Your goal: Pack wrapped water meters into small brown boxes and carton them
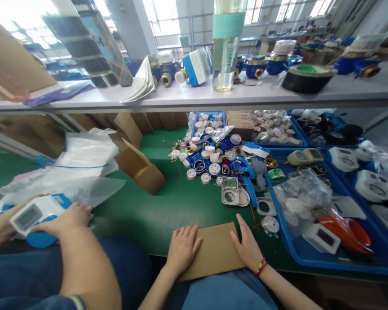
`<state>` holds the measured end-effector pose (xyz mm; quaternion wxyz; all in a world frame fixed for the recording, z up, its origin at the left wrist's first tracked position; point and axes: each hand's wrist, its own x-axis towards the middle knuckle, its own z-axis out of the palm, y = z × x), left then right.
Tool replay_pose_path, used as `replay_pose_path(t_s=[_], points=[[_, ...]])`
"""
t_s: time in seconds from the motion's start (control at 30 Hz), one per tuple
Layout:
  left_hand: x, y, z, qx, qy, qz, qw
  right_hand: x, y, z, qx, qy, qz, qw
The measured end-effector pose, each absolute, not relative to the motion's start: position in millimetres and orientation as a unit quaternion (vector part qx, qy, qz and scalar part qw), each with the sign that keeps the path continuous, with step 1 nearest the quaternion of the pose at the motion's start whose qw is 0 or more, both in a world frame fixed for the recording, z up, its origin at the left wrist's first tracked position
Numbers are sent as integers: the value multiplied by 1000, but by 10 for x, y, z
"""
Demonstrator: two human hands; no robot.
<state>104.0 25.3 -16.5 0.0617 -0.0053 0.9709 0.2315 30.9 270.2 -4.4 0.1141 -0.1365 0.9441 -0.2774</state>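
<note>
A flat brown cardboard piece [215, 249] lies at the near edge of the green table [168, 215]. My left hand [181, 247] rests flat on its left part, fingers stretched out. My right hand [247, 245], with a red band at the wrist, lies against the cardboard's right edge, fingers straight. Neither hand holds anything. Just beyond the cardboard lie a grey meter cover [230, 191] and a small round white dial [270, 224].
At the left a co-worker's hand [71, 216] holds a white and blue meter [39, 215] beside plastic bags [84, 159]. An open small carton [142, 168] stands mid-table. A heap of dials and blue parts [210, 155] lies behind. Blue trays [342, 254] fill the right. A shelf [194, 101] with a bottle [225, 47] hangs overhead.
</note>
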Motion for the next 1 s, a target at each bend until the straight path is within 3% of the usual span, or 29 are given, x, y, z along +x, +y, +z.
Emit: replay_pose_path(t_s=[0.1, 0.2, 0.27, 0.33, 0.47, 0.53, 0.67, 0.8, 1.0], points=[[1107, 272, -187, -73, 962, 257, 64, 551, 2893, -95, 39, 900, -363, 240], [1129, 396, -239, -158, 940, 296, 56, 786, 2987, -154, 87, 808, -477, 334], [1094, 528, -236, -209, 917, 332, 67, 838, 3006, -191, 96, 777, -548, 296], [1017, 686, -196, -238, 890, 380, 82, 776, 3044, -217, 156, 782, -568, 204], [827, 1011, -143, -177, 828, 517, 130, 406, 3254, -211, 256, 836, -485, -19], [779, 1146, -179, -138, 761, 604, 192, 191, 3385, -169, 250, 848, -462, -74], [798, 1324, -274, -112, 569, 740, 342, -92, 3581, -44, 175, 870, -457, -59], [864, 1461, -255, -105, 432, 774, 451, -167, 3693, 18, 120, 889, -441, -17], [992, 1703, -275, -112, 356, 868, 328, -224, 3784, -13, 79, 901, -426, 24]])
